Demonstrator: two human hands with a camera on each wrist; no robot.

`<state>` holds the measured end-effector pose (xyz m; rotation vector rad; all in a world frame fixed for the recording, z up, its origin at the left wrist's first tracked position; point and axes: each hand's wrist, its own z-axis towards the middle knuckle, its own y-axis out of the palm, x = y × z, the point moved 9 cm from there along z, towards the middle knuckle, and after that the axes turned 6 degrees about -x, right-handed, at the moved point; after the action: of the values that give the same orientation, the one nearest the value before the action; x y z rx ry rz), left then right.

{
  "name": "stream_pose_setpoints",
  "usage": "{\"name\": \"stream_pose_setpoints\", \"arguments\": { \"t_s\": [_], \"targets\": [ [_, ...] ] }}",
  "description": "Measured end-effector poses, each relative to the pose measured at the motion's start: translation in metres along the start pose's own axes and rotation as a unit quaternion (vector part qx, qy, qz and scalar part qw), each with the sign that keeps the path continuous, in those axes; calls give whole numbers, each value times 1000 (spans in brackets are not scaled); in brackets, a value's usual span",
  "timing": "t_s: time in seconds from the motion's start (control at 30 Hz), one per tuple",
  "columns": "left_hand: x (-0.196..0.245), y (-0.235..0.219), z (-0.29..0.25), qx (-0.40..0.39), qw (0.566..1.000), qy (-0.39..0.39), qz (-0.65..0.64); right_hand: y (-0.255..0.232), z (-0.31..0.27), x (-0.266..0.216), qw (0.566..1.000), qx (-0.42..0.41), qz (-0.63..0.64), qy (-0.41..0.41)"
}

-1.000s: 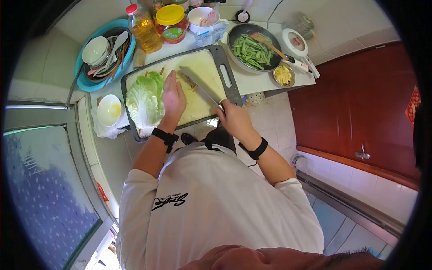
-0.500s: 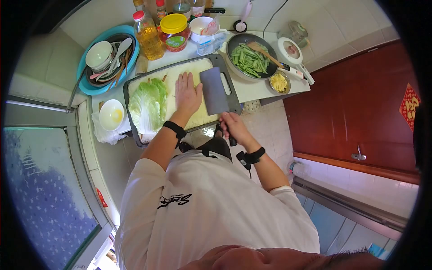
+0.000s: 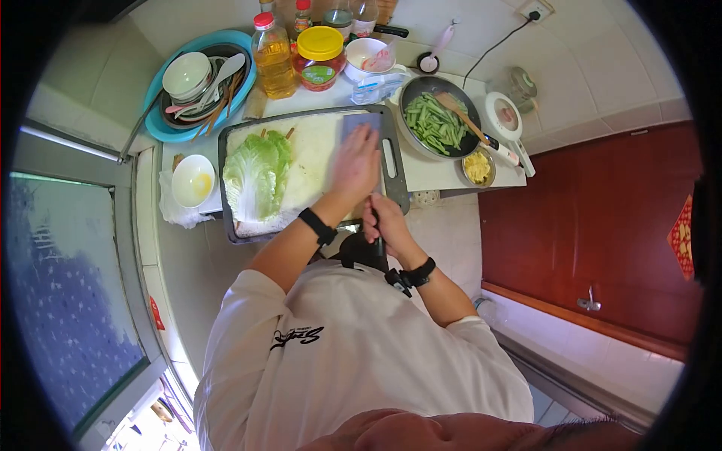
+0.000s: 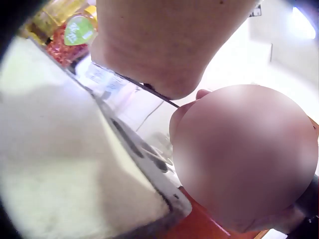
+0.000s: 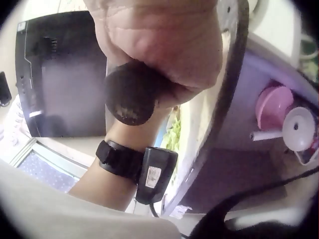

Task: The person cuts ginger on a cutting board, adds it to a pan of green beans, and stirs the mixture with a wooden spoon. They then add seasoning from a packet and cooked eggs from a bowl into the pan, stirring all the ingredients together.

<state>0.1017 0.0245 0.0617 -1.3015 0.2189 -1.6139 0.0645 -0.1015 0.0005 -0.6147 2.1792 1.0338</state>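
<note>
My right hand point(image 3: 392, 227) grips the black handle of a kitchen cleaver point(image 3: 362, 120) at the front right of the cutting board point(image 3: 314, 169). The handle's round end point(image 5: 130, 99) juts from the fist in the right wrist view. My left hand point(image 3: 356, 164), slightly blurred, lies along the blade with its fingers straight and hides most of it. Only the blade's far end shows past the fingertips. In the left wrist view the blade appears as a thin dark line beside the left hand point(image 4: 164, 55). Chinese cabbage leaves point(image 3: 258, 174) lie on the board's left side.
Right of the board stand a pan of green beans point(image 3: 436, 124) with a wooden spatula and a small bowl of yellow pieces point(image 3: 477, 167). A white bowl point(image 3: 193, 181) is at the left. Behind are a blue basin of dishes point(image 3: 156, 124), an oil bottle point(image 3: 273, 64) and a yellow-lidded jar point(image 3: 319, 64).
The blade has turned from edge-down to showing its broad face. My left hand has moved right from beside the cabbage onto the blade. Brown bits on the board are no longer visible.
</note>
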Motion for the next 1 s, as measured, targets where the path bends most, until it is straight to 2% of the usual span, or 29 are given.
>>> {"name": "stream_pose_setpoints", "arguments": {
  "t_s": [0.1, 0.17, 0.33, 0.4, 0.43, 0.53, 0.57, 0.6, 0.63, 0.7, 0.73, 0.8, 0.83, 0.9, 0.93, 0.97, 1.0],
  "targets": [
    [43, 30, 29, -12, 999, 49, -15, -29, -18, -38, 995, 16, 48, -82],
    [76, 55, 54, -13, 995, 96, -37, -54, -25, -62, 992, 39, 52, -106],
    [128, 134, 123, -28, 985, 152, -74, -145, -35, -132, 979, 106, 61, -160],
    [139, 172, 146, -91, 978, 158, -102, -185, -34, -157, 978, 117, 65, -163],
    [138, 187, 153, -67, 977, 175, -105, -204, -33, -168, 978, 127, 57, -153],
    [109, 236, 165, -88, 977, 173, -91, -257, -33, -189, 978, 153, 40, -134],
    [94, 253, 165, -146, 979, 140, 38, -272, -35, -191, 979, 160, 37, -124],
    [78, 267, 163, -200, 960, 105, 167, -285, -36, -193, 979, 166, 33, -113],
    [74, 267, 166, -202, 960, 104, 165, -294, -38, -197, 980, 161, 23, -115],
    [59, 259, 180, -190, 976, 31, 101, -305, -38, -204, 982, 155, 19, -109],
    [61, 258, 183, -192, 976, 27, 103, -306, -39, -205, 983, 148, 14, -106],
    [71, 224, 197, -49, 998, 39, -26, -307, -39, -209, 984, 139, 11, -109],
    [85, 212, 200, -50, 998, 39, -23, -306, -41, -210, 984, 135, 4, -115],
    [115, 181, 204, -21, 987, 96, -124, -298, -46, -214, 982, 138, -13, -129],
    [99, 196, 199, -25, 987, 99, -124, -295, -53, -212, 979, 149, -30, -138],
    [64, 226, 187, -37, 993, 72, -88, -292, -62, -203, 979, 153, -30, -135],
    [39, 238, 183, -43, 997, 48, -48, -289, -67, -203, 974, 156, -90, -135]
  ]
}}
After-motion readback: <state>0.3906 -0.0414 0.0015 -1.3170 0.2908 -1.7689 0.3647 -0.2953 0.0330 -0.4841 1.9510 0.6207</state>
